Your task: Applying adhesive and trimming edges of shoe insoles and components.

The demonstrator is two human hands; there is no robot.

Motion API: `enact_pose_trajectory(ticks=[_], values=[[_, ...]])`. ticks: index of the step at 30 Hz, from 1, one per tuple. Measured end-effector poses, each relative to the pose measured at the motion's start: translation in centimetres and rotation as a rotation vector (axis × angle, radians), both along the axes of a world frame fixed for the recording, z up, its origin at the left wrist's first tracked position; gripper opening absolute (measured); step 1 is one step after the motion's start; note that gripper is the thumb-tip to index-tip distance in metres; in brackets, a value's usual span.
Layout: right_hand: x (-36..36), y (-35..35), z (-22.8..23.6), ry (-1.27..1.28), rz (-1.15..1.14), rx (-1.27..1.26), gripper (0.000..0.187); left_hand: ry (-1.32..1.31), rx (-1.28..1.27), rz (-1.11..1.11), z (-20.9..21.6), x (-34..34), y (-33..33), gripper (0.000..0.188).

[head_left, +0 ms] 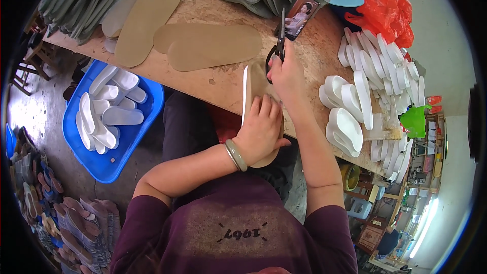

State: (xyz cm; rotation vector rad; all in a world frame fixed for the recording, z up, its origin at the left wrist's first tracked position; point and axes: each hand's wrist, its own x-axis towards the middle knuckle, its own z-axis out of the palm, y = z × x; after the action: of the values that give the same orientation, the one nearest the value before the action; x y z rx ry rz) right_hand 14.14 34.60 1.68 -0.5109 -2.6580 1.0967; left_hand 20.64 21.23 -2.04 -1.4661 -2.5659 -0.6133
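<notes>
A tan insole sheet (256, 82) with a white sole (246, 91) showing along its left edge lies over the near edge of the table, its heel end toward my body. My left hand (257, 131) lies flat across its middle, fingers stretched forward and thumb out to the right. Just beyond, my right hand (287, 75) is closed around the handles of black scissors (280, 40), whose blades point away from me. The scissors are above the sole's far right side. My palm hides part of the sole's middle.
Flat tan insoles (215, 45) lie on the wooden table (223, 82). Grey insoles (91, 5) are piled at the far left, white soles (362, 91) at the right. A phone (302, 18) is beyond the scissors. A blue basin (112, 170) of white soles stands at the left.
</notes>
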Motion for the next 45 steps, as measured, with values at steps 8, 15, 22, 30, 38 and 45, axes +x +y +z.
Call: enact_pose_trajectory(ticks=[8, 15, 22, 30, 38, 45], values=[[-0.7, -0.2, -0.6, 0.083, 0.025, 0.22, 0.047, 0.021, 0.057, -0.004, -0.6, 0.0, 0.0, 0.082], [1.1, -0.6, -1.6, 0.132, -0.07, 0.12, 0.048, 0.011, 0.105, -0.005, -0.7, 0.0, -0.1, 0.081], [0.4, 0.3, -0.7, 0.224, -0.019, -0.316, 0.046, 0.053, 0.09, 0.019, -0.5, -0.1, -0.3, 0.082], [7.9, 6.2, -0.9, 0.622, -0.182, -0.545, 0.05, 0.014, 0.133, -0.34, 0.2, -2.5, -2.1, 0.076], [8.8, 6.8, 0.2, 0.447, 0.131, -0.514, 0.029, 0.039, -0.186, -0.475, 2.3, -4.6, -3.5, 0.074], [6.0, 7.4, 1.0, 0.044, 0.535, -0.148, 0.012, 0.113, 0.055, -0.116, -0.2, -0.8, -2.1, 0.059]])
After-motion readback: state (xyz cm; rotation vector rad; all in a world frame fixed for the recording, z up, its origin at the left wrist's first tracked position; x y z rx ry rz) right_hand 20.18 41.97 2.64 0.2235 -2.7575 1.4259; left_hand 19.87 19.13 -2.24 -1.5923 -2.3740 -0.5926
